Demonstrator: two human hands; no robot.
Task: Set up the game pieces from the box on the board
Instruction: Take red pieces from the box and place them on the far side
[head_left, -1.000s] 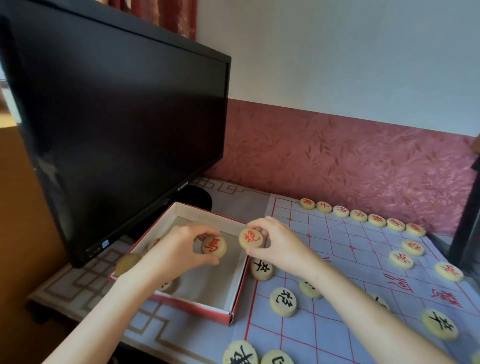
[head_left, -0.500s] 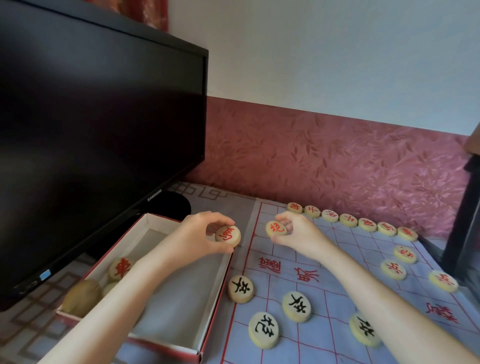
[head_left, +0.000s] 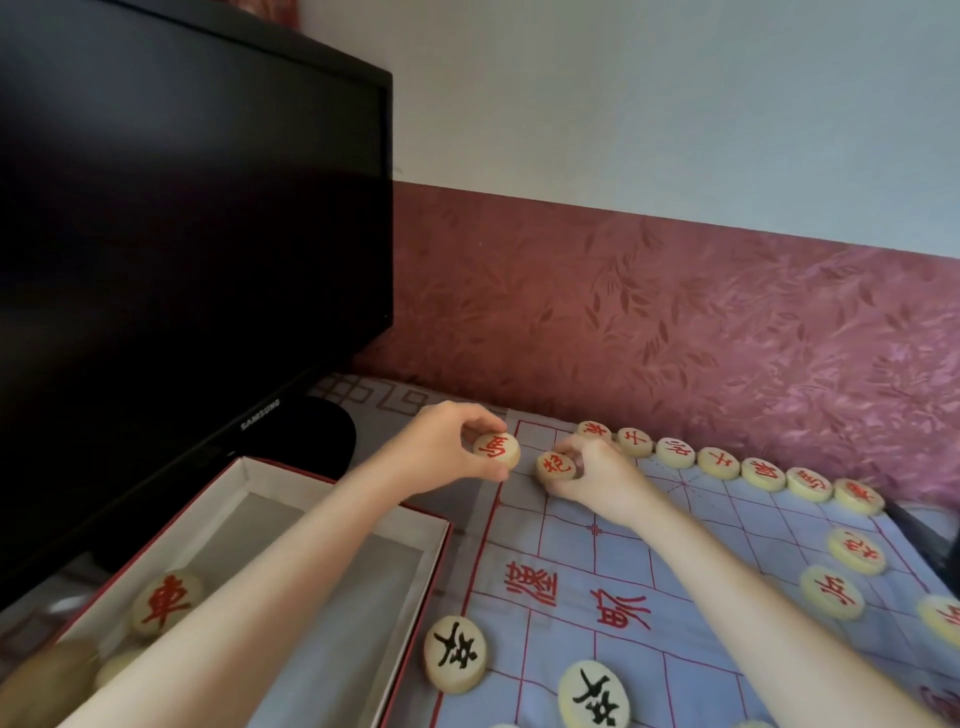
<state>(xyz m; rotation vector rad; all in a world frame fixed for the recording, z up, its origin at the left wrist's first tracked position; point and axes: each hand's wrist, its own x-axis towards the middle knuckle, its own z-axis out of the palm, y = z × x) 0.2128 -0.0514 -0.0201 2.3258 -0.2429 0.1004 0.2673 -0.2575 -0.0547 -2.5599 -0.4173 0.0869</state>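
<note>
The blue cloth board (head_left: 623, 551) with red grid lines lies on the table. My left hand (head_left: 441, 454) pinches a round red-lettered piece (head_left: 496, 450) just above the board's far left corner. My right hand (head_left: 592, 473) pinches another red-lettered piece (head_left: 556, 466) low over the board, near the back row. A row of several red pieces (head_left: 719, 462) lines the far edge. Black-lettered pieces (head_left: 455, 653) stand near me. The red-edged box (head_left: 415, 582) sits left of the board, with a red piece (head_left: 165, 603) and a few others inside.
A black monitor (head_left: 182, 249) on a round stand (head_left: 327, 436) looms at the left behind the box. A maroon patterned wall (head_left: 675, 322) runs close behind the board. More red pieces (head_left: 856, 551) stand along the board's right side.
Both hands have carried their red pieces from over the box away toward the board's far left corner. My right hand has come down close to the board.
</note>
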